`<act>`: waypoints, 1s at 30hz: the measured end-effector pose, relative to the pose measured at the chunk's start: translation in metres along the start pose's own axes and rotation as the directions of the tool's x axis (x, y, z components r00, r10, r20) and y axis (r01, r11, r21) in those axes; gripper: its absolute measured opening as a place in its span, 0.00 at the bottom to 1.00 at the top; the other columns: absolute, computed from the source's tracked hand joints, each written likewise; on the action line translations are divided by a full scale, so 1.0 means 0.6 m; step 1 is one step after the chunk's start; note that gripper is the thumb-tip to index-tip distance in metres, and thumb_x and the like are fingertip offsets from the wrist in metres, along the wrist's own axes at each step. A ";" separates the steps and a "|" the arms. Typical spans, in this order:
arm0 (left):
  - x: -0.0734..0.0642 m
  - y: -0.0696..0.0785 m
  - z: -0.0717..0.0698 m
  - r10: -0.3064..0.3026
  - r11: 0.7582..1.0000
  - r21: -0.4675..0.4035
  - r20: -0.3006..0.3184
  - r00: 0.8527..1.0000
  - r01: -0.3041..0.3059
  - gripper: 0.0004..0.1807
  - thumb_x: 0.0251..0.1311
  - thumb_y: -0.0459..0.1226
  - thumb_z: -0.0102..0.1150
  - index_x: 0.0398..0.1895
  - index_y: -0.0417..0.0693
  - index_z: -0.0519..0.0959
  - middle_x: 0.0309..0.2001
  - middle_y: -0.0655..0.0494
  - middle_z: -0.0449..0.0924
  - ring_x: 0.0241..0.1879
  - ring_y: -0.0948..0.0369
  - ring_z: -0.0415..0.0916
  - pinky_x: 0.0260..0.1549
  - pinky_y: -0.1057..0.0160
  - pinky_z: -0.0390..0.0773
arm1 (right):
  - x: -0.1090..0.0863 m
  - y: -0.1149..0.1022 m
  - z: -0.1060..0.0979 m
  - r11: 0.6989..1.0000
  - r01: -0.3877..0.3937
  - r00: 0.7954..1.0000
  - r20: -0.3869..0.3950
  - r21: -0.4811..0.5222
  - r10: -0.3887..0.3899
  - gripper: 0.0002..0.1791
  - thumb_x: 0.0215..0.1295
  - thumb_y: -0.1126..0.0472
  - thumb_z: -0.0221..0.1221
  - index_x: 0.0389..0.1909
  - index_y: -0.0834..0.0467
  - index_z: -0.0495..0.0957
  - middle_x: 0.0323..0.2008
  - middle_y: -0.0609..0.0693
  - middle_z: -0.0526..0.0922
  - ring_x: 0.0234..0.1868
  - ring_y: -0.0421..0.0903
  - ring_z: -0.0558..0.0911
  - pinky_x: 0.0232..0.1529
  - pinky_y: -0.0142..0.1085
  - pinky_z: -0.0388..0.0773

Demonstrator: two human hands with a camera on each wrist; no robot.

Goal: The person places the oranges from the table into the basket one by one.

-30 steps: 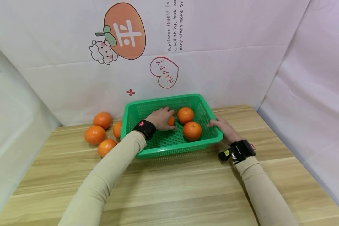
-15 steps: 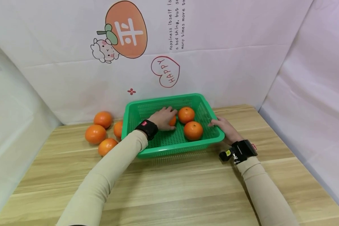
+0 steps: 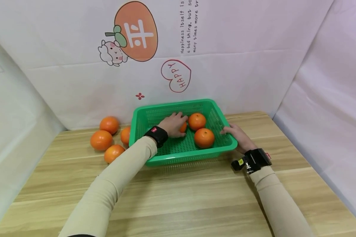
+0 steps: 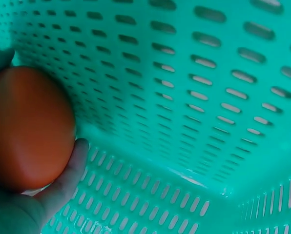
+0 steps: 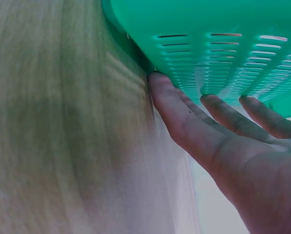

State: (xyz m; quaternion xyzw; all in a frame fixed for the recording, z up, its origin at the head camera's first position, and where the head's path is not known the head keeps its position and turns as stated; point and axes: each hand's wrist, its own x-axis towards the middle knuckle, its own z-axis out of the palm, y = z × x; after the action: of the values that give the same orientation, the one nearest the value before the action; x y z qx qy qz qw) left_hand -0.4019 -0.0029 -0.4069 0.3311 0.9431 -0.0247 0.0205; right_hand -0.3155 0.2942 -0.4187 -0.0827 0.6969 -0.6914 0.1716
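My left hand [image 3: 172, 126] reaches down into a green perforated plastic basket [image 3: 192, 154] and grips an orange [image 4: 33, 129]. In the left wrist view the thumb curls along its lower side, close to the basket wall. Most of that fruit is hidden under the hand in the head view. Two more oranges, one at the back [image 3: 197, 121] and one nearer the front [image 3: 204, 138], sit to the right of it. At the basket's right end, my right hand [image 3: 239, 138] holds the rim, thumb over the edge. Its other fingers [image 5: 233, 114] press the outside wall from below.
Several loose oranges [image 3: 101, 140] lie on the wooden table [image 3: 178, 197] left of the basket; one is partly hidden behind the basket's left end. A white printed cloth [image 3: 231, 75] hangs close behind the basket, with more white cloth at both sides.
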 end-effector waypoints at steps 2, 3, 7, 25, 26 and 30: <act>-0.001 -0.001 -0.002 -0.002 1.000 -0.009 0.005 1.000 0.002 0.43 0.65 0.57 0.68 0.78 0.52 0.66 0.72 0.42 0.68 0.70 0.43 0.71 0.59 0.47 0.83 | -0.001 -0.001 0.000 1.000 0.004 1.000 0.002 0.000 -0.004 0.39 0.71 0.66 0.47 0.83 0.67 0.49 0.52 0.47 0.85 0.43 0.41 0.89 0.45 0.34 0.88; -0.001 -0.001 -0.003 -0.002 1.000 -0.013 0.006 1.000 0.002 0.43 0.65 0.57 0.69 0.79 0.52 0.66 0.73 0.42 0.68 0.70 0.43 0.70 0.59 0.47 0.83 | -0.001 -0.001 0.000 1.000 0.006 1.000 0.005 0.000 -0.006 0.40 0.71 0.66 0.47 0.83 0.67 0.49 0.51 0.45 0.85 0.43 0.41 0.89 0.45 0.34 0.88; 0.001 -0.004 -0.006 0.004 1.000 -0.031 0.002 1.000 -0.004 0.45 0.63 0.59 0.70 0.79 0.52 0.66 0.73 0.42 0.67 0.72 0.43 0.69 0.60 0.47 0.82 | -0.002 -0.005 -0.001 1.000 0.005 1.000 0.008 0.003 -0.005 0.40 0.71 0.66 0.47 0.83 0.67 0.48 0.50 0.43 0.86 0.44 0.41 0.89 0.45 0.34 0.88; -0.018 -0.017 -0.054 -0.026 0.980 -0.199 -0.116 0.993 0.002 0.43 0.64 0.66 0.63 0.74 0.52 0.69 0.71 0.46 0.69 0.68 0.47 0.69 0.61 0.47 0.80 | 0.002 -0.006 -0.001 1.000 0.013 1.000 -0.002 -0.002 -0.013 0.40 0.71 0.65 0.48 0.82 0.67 0.50 0.55 0.50 0.83 0.44 0.42 0.89 0.45 0.34 0.88; -0.021 -0.018 -0.056 -0.028 0.978 -0.209 -0.137 0.990 -0.001 0.43 0.65 0.66 0.62 0.74 0.51 0.70 0.71 0.46 0.69 0.68 0.48 0.69 0.62 0.48 0.79 | 0.001 -0.005 -0.001 1.000 0.010 1.000 -0.008 -0.006 -0.010 0.39 0.71 0.65 0.48 0.82 0.67 0.51 0.56 0.52 0.83 0.44 0.42 0.89 0.45 0.34 0.88; -0.031 -0.019 -0.065 -0.064 0.959 -0.283 -0.233 0.970 -0.004 0.40 0.66 0.64 0.63 0.71 0.49 0.73 0.69 0.47 0.71 0.66 0.49 0.71 0.63 0.48 0.78 | -0.001 -0.001 -0.002 1.000 0.002 1.000 -0.005 -0.020 -0.002 0.39 0.71 0.65 0.48 0.82 0.67 0.51 0.59 0.54 0.81 0.45 0.42 0.88 0.45 0.34 0.88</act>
State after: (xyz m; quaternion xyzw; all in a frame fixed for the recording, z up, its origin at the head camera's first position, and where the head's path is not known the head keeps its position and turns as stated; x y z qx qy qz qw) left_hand -0.3955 -0.0207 -0.3668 0.3109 0.9374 0.1497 -0.0470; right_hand -0.3153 0.2955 -0.4181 -0.0834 0.7043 -0.6846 0.1683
